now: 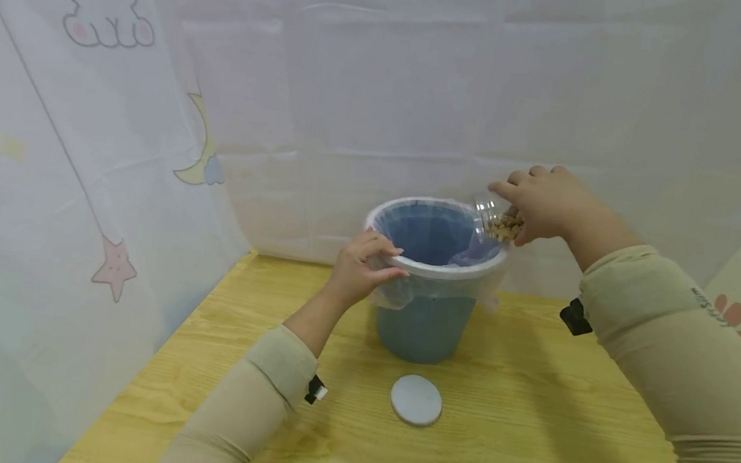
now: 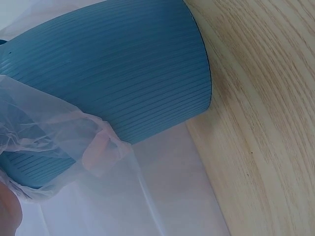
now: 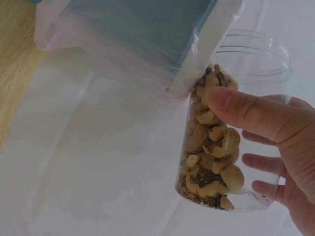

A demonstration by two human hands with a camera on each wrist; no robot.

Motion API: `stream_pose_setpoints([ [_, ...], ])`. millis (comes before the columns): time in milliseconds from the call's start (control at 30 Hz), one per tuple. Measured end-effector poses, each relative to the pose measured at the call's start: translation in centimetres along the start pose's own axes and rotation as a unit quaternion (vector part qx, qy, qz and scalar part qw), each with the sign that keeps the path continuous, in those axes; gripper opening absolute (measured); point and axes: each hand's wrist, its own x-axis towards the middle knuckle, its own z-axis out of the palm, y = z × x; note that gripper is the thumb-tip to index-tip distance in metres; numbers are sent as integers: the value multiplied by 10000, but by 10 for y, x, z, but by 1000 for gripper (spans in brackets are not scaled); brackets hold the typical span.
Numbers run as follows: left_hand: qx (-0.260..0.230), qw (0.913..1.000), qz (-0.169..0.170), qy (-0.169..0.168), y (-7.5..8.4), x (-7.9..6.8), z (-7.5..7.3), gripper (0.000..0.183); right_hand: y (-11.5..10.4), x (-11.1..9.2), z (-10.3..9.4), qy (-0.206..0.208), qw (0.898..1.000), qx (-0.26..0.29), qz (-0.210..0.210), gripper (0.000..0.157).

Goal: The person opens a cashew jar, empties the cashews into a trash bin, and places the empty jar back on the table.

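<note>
While the right hand (image 1: 541, 204) grips the tilted jar (image 3: 253, 64) at the bin rim (image 1: 443, 272), which the left hand (image 1: 361, 264) pinches, poor aim could drop brown pieces (image 3: 211, 152) onto the table (image 1: 490, 448).

"How is the left arm (image 1: 246, 401) held?"

"It is stretched forward from the lower edge of the head view, with the wrist (image 1: 311, 325) left bare. The left hand (image 1: 357, 268) is set in a pinch, its thumb (image 1: 392, 272) placed below the fingers."

"And the right arm (image 1: 677, 354)?"

"It is brought in from the right, and the right hand (image 1: 548, 203) is carried higher than the left, with its fingers directed leftward."

"Is it relaxed?"

"No, it is curled in a grip; in the right wrist view, its fingers are spread behind the thumb."
</note>
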Motion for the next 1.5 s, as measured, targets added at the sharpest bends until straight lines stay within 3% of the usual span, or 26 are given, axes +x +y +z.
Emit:
stream_pose_setpoints([
  [333,14,10000,-49,-11,0,-1,0,30,-2,-2,-1,48,9999,-58,-96,100],
  [533,57,9998,-153,-60,-17,-6,5,30,-1,-2,1,86,9998,-107,-149,100],
  [700,61,9999,-78,-58,-2,-2,0,30,-2,-2,1,167,9995,-124,-221,99],
  [1500,102,9999,-92,-15,1,-2,1,30,0,1,7,99,9999,-94,-83,102],
])
